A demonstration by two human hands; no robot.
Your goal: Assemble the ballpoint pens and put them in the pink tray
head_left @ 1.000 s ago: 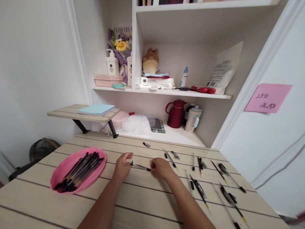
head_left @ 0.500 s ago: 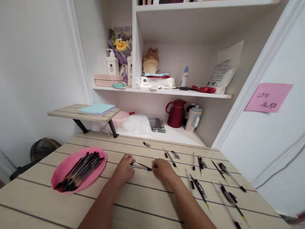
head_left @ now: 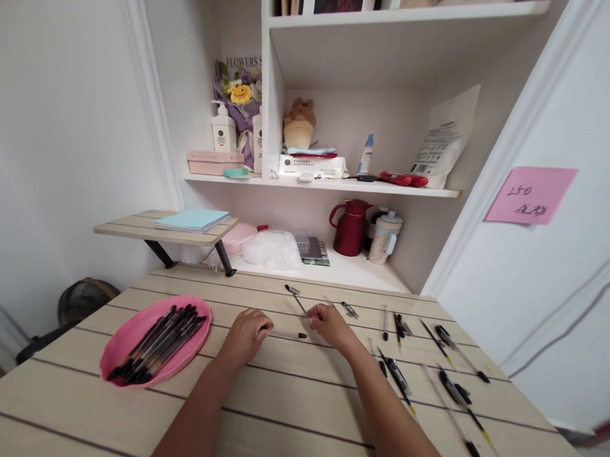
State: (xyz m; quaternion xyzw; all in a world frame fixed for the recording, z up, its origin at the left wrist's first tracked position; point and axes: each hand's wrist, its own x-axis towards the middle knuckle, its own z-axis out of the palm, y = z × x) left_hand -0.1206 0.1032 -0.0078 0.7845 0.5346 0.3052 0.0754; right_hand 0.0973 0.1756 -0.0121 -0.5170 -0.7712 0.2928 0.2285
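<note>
Between the fingers of my left hand is the end of a clear pen barrel, lying just above the table with its black tip to the right. My right hand pinches a thin dark ink refill, which slants up and left. Its far end comes close to a black pen cap, and I cannot tell whether they touch. Right of my right hand, loose pen parts lie in groups: clear barrels, refills with yellow ends and black caps.
A pink oval basket filled with several black pens stands at the left of the slatted table. Behind it is a small raised stand with blue paper. A red jug and a cup stand at the back.
The refill has come away from the barrel. My right hand has moved it up, and its far end now points toward the cap at the back. My left hand stays with the barrel.
</note>
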